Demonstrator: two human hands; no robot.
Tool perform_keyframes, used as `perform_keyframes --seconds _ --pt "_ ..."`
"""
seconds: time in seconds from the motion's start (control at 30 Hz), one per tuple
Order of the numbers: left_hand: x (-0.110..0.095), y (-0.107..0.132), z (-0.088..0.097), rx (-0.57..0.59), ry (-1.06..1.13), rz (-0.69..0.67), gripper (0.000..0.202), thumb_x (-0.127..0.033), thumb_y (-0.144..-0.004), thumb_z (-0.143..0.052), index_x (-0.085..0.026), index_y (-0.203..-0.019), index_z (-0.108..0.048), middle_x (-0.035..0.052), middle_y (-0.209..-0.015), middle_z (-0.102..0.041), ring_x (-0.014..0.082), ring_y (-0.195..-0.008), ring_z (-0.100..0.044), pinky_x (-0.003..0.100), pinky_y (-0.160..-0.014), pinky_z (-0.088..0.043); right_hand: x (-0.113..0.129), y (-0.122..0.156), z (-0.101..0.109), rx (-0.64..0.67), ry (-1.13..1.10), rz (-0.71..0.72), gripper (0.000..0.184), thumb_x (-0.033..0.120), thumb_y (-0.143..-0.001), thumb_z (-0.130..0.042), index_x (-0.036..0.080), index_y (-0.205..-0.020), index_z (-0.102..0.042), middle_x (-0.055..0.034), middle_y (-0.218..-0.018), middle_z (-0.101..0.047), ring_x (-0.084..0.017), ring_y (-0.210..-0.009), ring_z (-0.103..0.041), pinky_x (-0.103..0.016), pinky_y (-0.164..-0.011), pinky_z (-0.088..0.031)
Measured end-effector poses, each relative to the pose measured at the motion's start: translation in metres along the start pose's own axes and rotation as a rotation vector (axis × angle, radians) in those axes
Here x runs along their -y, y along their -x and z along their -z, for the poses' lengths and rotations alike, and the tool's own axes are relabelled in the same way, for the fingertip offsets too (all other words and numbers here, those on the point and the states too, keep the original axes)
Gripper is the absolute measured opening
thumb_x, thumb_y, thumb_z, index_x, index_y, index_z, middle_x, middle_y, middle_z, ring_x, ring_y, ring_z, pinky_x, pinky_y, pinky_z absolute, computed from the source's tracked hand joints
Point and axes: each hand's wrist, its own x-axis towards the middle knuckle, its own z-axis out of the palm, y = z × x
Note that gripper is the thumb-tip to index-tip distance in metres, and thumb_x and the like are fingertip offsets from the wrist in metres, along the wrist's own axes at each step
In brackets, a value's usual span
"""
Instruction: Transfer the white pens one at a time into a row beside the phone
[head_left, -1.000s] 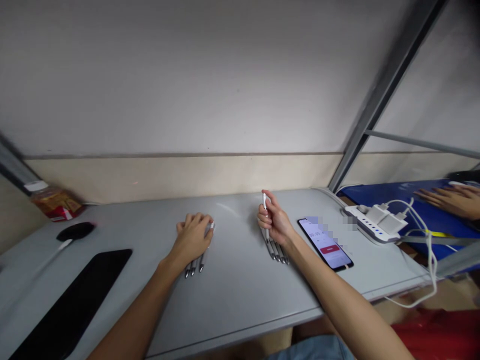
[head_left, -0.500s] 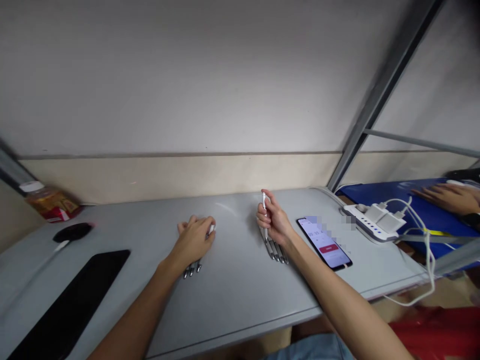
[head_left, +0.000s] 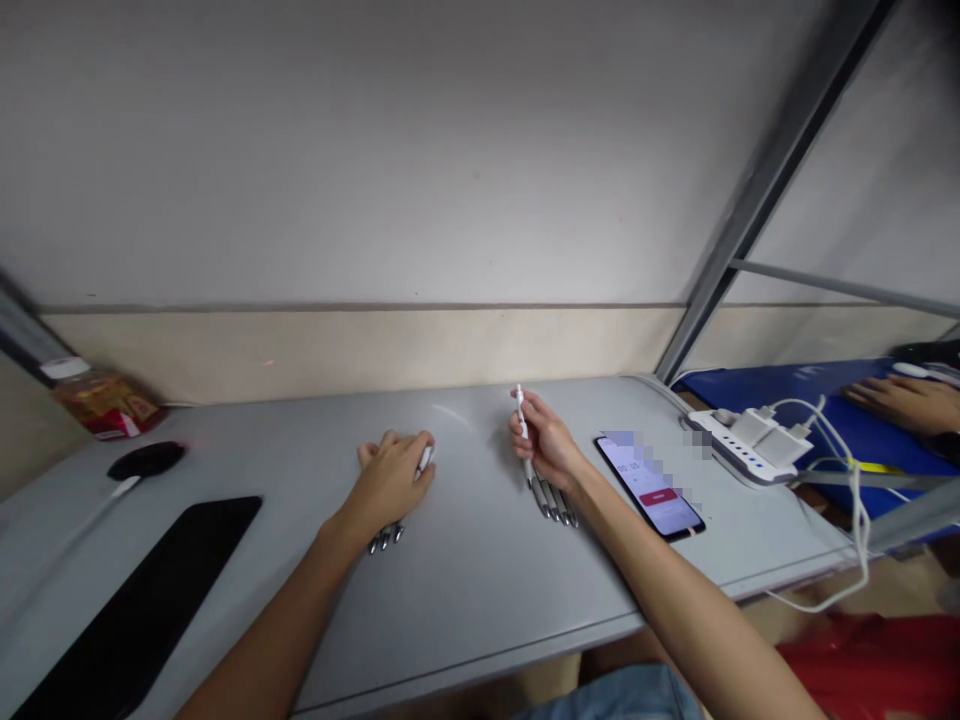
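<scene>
My right hand [head_left: 545, 440] is closed around a white click pen [head_left: 522, 425], which it holds nearly upright with the top end showing above the fingers. Beneath that hand, several pens with silver tips [head_left: 553, 502] lie side by side on the grey table. My left hand [head_left: 394, 470] rests low over the table, its fingers curled. A white pen [head_left: 426, 459] shows between its thumb and fingers, most of it hidden. Silver pen tips [head_left: 385, 538] stick out from under the left wrist; the rest of those pens is covered.
A lit phone [head_left: 651, 485] lies right of my right forearm, beside a white power strip [head_left: 742, 445] with plugs and cables. To the left are a dark flat slab [head_left: 142, 600], a black oval device [head_left: 146, 461] and a bottle [head_left: 105, 400]. Another person's hand [head_left: 904, 400] rests on a blue surface.
The pen in my right hand has tilted slightly, its top leaning left, and my thumb has come down from its top end. My left hand has hardly moved.
</scene>
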Motion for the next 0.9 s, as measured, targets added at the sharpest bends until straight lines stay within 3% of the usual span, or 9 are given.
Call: perform_keyframes --seconds 0.1,0.17,0.33,0.5,0.6,0.9 --pt "0.0 0.0 0.0 -0.004 -0.008 -0.002 0.019 -0.028 -0.084 -0.045 -0.024 -0.101 -0.054 0.0053 -0.093 -0.066 0.0274 -0.096 -0.048 0.038 -0.076 -0.025 -0.003 0.001 -0.003 0.008 0.167 -0.011 0.024 0.041 -0.085 -0.056 0.025 -0.103 -0.051 0.0026 -0.069 -0.055 -0.01 -0.056 -0.05 -0.024 -0.055 -0.04" --pt "0.0 0.0 -0.001 -0.002 -0.014 -0.007 0.019 -0.028 -0.084 -0.045 -0.024 -0.1 -0.055 0.0054 -0.094 -0.066 0.0274 -0.096 -0.048 0.038 -0.076 -0.025 -0.004 0.0 -0.004 -0.017 0.344 0.031 0.024 0.041 -0.084 -0.056 0.022 -0.1 -0.054 0.0 -0.075 -0.059 -0.014 -0.067 -0.055 -0.028 -0.065 -0.043" --pt "-0.001 0.001 -0.001 0.003 -0.019 -0.013 0.017 -0.027 -0.085 -0.044 -0.024 -0.097 -0.055 0.0058 -0.095 -0.065 0.0271 -0.097 -0.047 0.038 -0.075 -0.025 -0.005 -0.004 0.006 -0.157 1.074 0.253 0.024 0.039 -0.082 -0.058 0.02 -0.094 -0.067 -0.0061 -0.099 -0.062 -0.02 -0.094 -0.053 -0.035 -0.084 -0.038" --pt "-0.001 0.002 -0.001 0.013 -0.009 0.0 0.019 -0.028 -0.085 -0.043 -0.024 -0.1 -0.055 0.0071 -0.097 -0.065 0.0273 -0.099 -0.047 0.039 -0.078 -0.026 -0.01 -0.005 0.017 -0.232 1.623 0.177 0.025 0.04 -0.085 -0.057 0.028 -0.101 -0.071 -0.0088 -0.12 -0.055 -0.029 -0.113 -0.039 -0.046 -0.089 -0.027" --pt "-0.001 0.001 -0.001 0.022 0.003 0.009 0.02 -0.028 -0.086 -0.043 -0.024 -0.101 -0.055 0.0069 -0.098 -0.065 0.0272 -0.099 -0.047 0.04 -0.078 -0.026 -0.01 -0.005 0.021 -0.218 1.723 0.139 0.026 0.039 -0.083 -0.06 0.029 -0.104 -0.071 -0.0096 -0.124 -0.052 -0.03 -0.114 -0.036 -0.046 -0.089 -0.025" --pt "-0.002 0.002 0.001 0.027 0.003 -0.006 0.019 -0.029 -0.088 -0.039 -0.023 -0.096 -0.055 0.007 -0.095 -0.066 0.0272 -0.096 -0.046 0.042 -0.079 -0.026 0.001 -0.004 0.028 -0.184 1.645 0.056 0.022 0.034 -0.08 -0.062 0.031 -0.099 -0.073 -0.0079 -0.116 -0.056 -0.028 -0.108 -0.039 -0.041 -0.085 -0.024"
